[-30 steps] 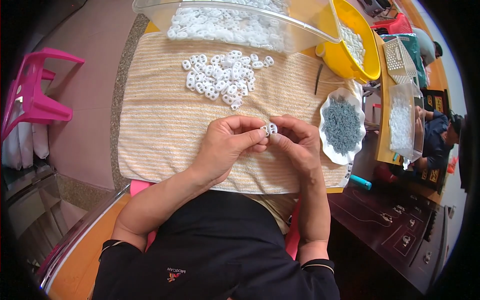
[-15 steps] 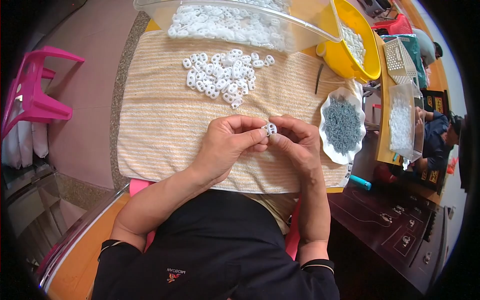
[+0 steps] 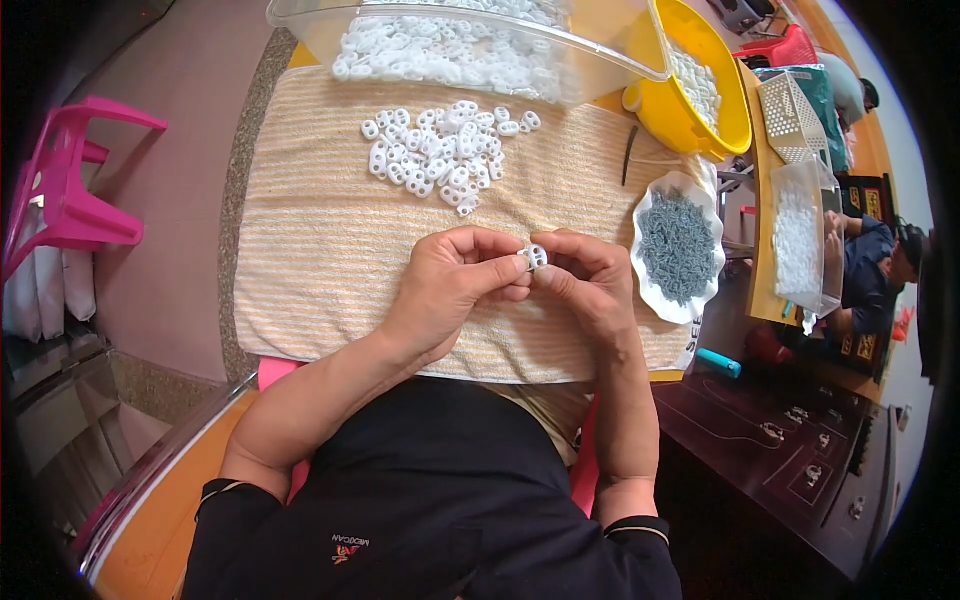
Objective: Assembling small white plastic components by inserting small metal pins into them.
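Both my left hand (image 3: 455, 285) and right hand (image 3: 585, 280) pinch one small white two-holed plastic piece (image 3: 535, 256) between fingertips over the striped beige towel (image 3: 310, 260), so I judge much remains: a loose heap of white pieces (image 3: 440, 155) waits beyond, beside the white dish of small grey metal parts (image 3: 678, 245).

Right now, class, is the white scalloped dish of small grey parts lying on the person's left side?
No, the white scalloped dish of grey parts sits at the towel's right edge, beside the right hand.
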Demonstrator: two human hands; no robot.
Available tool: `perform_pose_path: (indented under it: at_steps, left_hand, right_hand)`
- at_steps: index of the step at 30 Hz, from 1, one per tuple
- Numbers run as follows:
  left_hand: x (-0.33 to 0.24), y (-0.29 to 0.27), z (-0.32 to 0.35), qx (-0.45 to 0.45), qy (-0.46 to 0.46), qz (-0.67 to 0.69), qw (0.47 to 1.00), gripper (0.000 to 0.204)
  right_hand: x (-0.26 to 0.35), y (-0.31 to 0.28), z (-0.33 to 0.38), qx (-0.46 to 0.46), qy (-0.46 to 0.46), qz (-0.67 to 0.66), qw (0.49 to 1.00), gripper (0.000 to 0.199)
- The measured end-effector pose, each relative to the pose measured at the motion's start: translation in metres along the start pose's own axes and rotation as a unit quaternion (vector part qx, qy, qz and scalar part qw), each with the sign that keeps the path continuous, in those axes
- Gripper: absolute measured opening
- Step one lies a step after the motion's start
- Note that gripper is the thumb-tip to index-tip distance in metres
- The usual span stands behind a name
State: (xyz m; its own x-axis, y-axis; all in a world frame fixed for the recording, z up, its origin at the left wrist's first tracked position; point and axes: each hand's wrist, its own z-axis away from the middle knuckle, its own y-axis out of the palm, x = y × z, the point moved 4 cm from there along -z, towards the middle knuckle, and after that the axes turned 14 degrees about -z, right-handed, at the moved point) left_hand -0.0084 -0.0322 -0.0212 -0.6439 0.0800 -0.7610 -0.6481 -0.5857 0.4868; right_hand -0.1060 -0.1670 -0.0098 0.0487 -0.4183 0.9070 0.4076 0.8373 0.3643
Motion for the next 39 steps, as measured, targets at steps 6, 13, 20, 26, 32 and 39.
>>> perform_pose_path:
  at_steps: [6, 13, 20, 26, 32, 39]
  left_hand:
    - [0.000, 0.001, 0.001, 0.004, 0.003, 0.005, 1.000, 0.013]
    - [0.001, 0.002, 0.002, 0.012, 0.013, 0.004, 1.000, 0.012]
    - [0.002, 0.005, 0.002, 0.029, -0.002, 0.046, 0.999, 0.011]
    - [0.004, 0.007, 0.000, 0.068, -0.001, 0.072, 0.995, 0.012]
    - [-0.002, 0.010, 0.002, 0.105, 0.007, 0.086, 0.991, 0.009]
    - [-0.003, 0.010, 0.005, 0.111, 0.018, 0.063, 0.992, 0.008]
  right_hand:
    - [0.001, 0.000, 0.001, 0.001, -0.015, 0.002, 1.000, 0.031]
    - [0.000, -0.002, 0.003, 0.004, -0.004, -0.019, 1.000, 0.031]
    - [0.003, 0.001, 0.002, 0.017, -0.010, -0.086, 0.996, 0.031]
    - [0.003, 0.004, 0.002, 0.044, -0.047, -0.101, 0.993, 0.031]
    - [0.005, 0.011, 0.004, 0.043, -0.061, -0.106, 0.992, 0.030]
    - [0.005, 0.018, 0.003, 0.066, -0.062, -0.129, 0.987, 0.031]
